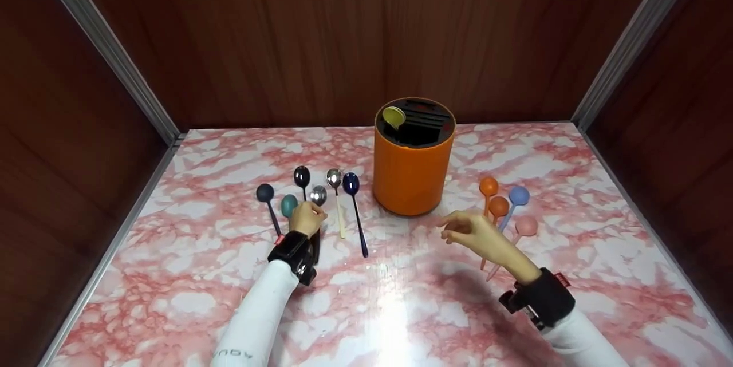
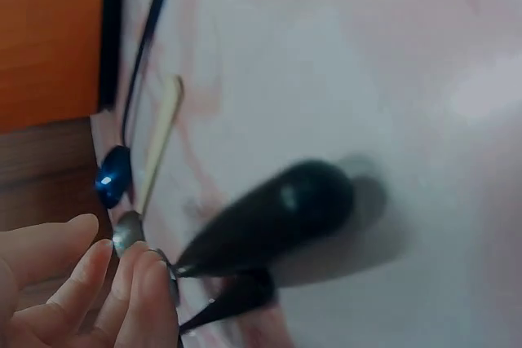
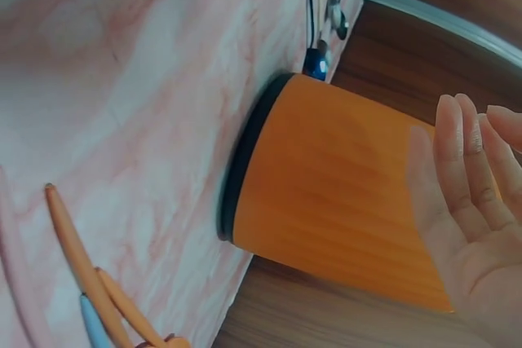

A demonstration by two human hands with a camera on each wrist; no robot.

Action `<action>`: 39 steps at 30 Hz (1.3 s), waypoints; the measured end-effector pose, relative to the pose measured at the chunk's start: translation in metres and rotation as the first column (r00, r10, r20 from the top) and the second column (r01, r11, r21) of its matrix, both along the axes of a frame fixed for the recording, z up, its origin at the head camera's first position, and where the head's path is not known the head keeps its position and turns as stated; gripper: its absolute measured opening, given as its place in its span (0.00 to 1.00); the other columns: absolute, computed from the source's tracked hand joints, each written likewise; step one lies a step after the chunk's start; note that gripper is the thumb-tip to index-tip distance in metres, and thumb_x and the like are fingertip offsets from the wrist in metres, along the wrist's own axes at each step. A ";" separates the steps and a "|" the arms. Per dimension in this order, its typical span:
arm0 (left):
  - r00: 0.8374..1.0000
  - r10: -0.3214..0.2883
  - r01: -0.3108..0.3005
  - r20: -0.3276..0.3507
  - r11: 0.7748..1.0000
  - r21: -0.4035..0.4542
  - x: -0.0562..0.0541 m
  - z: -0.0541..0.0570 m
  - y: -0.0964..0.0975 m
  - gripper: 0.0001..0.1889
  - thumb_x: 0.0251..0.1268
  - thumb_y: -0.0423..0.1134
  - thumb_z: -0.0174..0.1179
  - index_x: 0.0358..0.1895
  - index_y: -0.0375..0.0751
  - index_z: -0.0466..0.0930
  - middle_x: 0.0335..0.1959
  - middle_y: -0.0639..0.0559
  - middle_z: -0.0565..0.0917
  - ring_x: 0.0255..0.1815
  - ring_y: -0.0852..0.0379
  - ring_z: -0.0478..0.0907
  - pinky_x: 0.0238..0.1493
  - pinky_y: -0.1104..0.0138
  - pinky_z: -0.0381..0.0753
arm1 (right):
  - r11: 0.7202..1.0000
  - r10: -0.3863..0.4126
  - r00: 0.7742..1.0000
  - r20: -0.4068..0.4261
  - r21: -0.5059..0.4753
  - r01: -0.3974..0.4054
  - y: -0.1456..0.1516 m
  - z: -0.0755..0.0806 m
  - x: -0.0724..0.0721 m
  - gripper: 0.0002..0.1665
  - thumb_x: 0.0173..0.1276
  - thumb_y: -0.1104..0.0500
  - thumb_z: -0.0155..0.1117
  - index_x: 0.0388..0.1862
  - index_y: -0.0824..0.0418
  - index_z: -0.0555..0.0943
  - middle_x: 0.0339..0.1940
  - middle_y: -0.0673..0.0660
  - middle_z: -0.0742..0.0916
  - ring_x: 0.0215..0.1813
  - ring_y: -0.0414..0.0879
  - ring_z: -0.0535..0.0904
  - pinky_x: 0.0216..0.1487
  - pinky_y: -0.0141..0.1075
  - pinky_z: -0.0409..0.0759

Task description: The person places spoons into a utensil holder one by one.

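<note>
My left hand (image 1: 308,218), fingers bent toward the thumb, is low over a group of spoons on the left. In the left wrist view its fingertips (image 2: 151,270) are right at the narrow end of a thick dark handle (image 2: 277,213); I cannot tell whether they pinch it. About it lie a silver spoon (image 1: 318,195), a teal spoon (image 1: 289,205), a black spoon (image 1: 302,176) and a dark blue-grey spoon (image 1: 265,193). My right hand (image 1: 478,235), fingers loosely bent and holding nothing, hovers before an orange cylindrical holder (image 1: 409,178), beside several orange, blue and pink spoons (image 1: 519,195).
A yellow spoon (image 1: 394,117) stands in the holder's black slotted top. Between holder and left hand lie a cream-handled spoon (image 1: 339,206) and a shiny blue spoon (image 1: 351,184). Dark wood panels (image 1: 343,40) enclose the marbled table (image 1: 189,304) at the back and sides.
</note>
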State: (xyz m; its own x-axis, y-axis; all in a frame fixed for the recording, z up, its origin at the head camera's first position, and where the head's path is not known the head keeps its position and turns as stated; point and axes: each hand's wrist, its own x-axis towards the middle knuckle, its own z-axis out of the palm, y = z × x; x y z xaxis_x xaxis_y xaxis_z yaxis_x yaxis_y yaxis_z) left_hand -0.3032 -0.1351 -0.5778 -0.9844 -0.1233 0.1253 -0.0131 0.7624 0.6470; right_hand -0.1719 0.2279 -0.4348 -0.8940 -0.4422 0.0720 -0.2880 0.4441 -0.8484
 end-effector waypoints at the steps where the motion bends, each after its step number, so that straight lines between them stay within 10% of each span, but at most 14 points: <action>1: 1.000 -0.007 0.007 -0.014 1.000 -0.021 -0.014 -0.021 -0.006 0.03 0.43 0.41 0.65 0.21 0.47 0.83 0.23 0.50 0.84 0.26 0.51 0.80 0.28 0.65 0.76 | 1.000 -0.002 1.000 0.002 0.001 0.002 0.001 -0.001 0.000 0.15 0.65 0.62 0.59 0.47 0.71 0.78 0.37 0.68 0.85 0.38 0.48 0.84 0.41 0.23 0.79; 3: 0.998 -0.003 -0.001 -0.069 0.998 -0.058 -0.035 -0.053 -0.013 0.03 0.41 0.41 0.66 0.20 0.48 0.83 0.23 0.48 0.84 0.26 0.49 0.80 0.26 0.63 0.75 | 1.000 -0.001 1.000 -0.001 -0.005 0.001 0.002 -0.002 0.001 0.15 0.65 0.63 0.58 0.47 0.72 0.78 0.37 0.69 0.84 0.38 0.48 0.84 0.41 0.23 0.79; 6: 0.998 -0.011 0.006 -0.068 0.997 -0.082 -0.041 -0.063 -0.017 0.03 0.41 0.39 0.64 0.22 0.45 0.83 0.26 0.45 0.85 0.29 0.45 0.81 0.28 0.60 0.77 | 1.000 0.002 1.000 0.000 -0.018 -0.002 0.005 -0.004 0.003 0.14 0.66 0.64 0.57 0.46 0.73 0.77 0.38 0.70 0.84 0.38 0.45 0.83 0.41 0.23 0.79; 13: 0.991 0.019 -0.038 -0.135 0.990 -0.134 -0.050 -0.073 -0.018 0.13 0.28 0.30 0.54 0.04 0.50 0.63 0.10 0.50 0.73 0.15 0.49 0.70 0.15 0.61 0.65 | 1.000 -0.012 1.000 0.002 -0.007 0.012 0.010 -0.007 0.006 0.15 0.66 0.63 0.58 0.47 0.73 0.77 0.38 0.69 0.84 0.37 0.42 0.83 0.41 0.23 0.79; 22: 0.997 0.073 -0.073 -0.004 0.983 -0.166 -0.062 -0.081 -0.021 0.01 0.33 0.32 0.60 0.15 0.40 0.78 0.23 0.39 0.83 0.26 0.39 0.80 0.23 0.55 0.76 | 1.000 -0.028 0.998 0.049 -0.007 0.029 0.012 -0.008 0.009 0.16 0.65 0.62 0.58 0.47 0.72 0.77 0.37 0.68 0.85 0.39 0.50 0.84 0.41 0.23 0.79; 25: 0.992 0.074 -0.055 0.103 0.984 -0.172 -0.083 -0.103 -0.026 0.01 0.39 0.35 0.60 0.19 0.42 0.79 0.28 0.40 0.84 0.31 0.39 0.81 0.29 0.53 0.78 | 1.000 -0.030 0.999 0.043 -0.006 0.030 0.013 -0.009 0.010 0.15 0.65 0.63 0.58 0.47 0.72 0.77 0.37 0.68 0.85 0.38 0.47 0.84 0.41 0.23 0.79; 31: 0.992 0.075 -0.057 0.103 0.983 -0.175 -0.127 -0.165 -0.040 0.05 0.35 0.38 0.58 0.12 0.51 0.74 0.21 0.49 0.81 0.25 0.47 0.79 0.18 0.58 0.72 | 0.999 -0.029 0.999 0.043 -0.019 0.030 0.013 -0.012 0.011 0.15 0.65 0.63 0.58 0.47 0.73 0.77 0.38 0.70 0.84 0.37 0.42 0.83 0.41 0.24 0.79; 34: 0.991 0.071 -0.052 0.117 0.986 -0.158 -0.119 -0.152 -0.037 0.07 0.33 0.37 0.58 0.09 0.49 0.71 0.17 0.50 0.79 0.22 0.48 0.77 0.17 0.59 0.70 | 0.999 -0.023 0.998 0.052 -0.023 0.024 0.013 -0.013 0.011 0.15 0.65 0.64 0.58 0.47 0.74 0.76 0.39 0.73 0.83 0.37 0.44 0.84 0.41 0.24 0.80; 39: 0.990 0.005 0.006 0.139 0.997 -0.079 -0.068 -0.074 -0.023 0.10 0.32 0.31 0.55 0.05 0.45 0.68 0.13 0.47 0.78 0.18 0.48 0.72 0.17 0.60 0.68 | 0.999 -0.020 0.998 0.065 -0.030 0.022 0.012 -0.015 0.010 0.16 0.66 0.64 0.57 0.47 0.75 0.76 0.40 0.74 0.82 0.38 0.45 0.84 0.40 0.25 0.80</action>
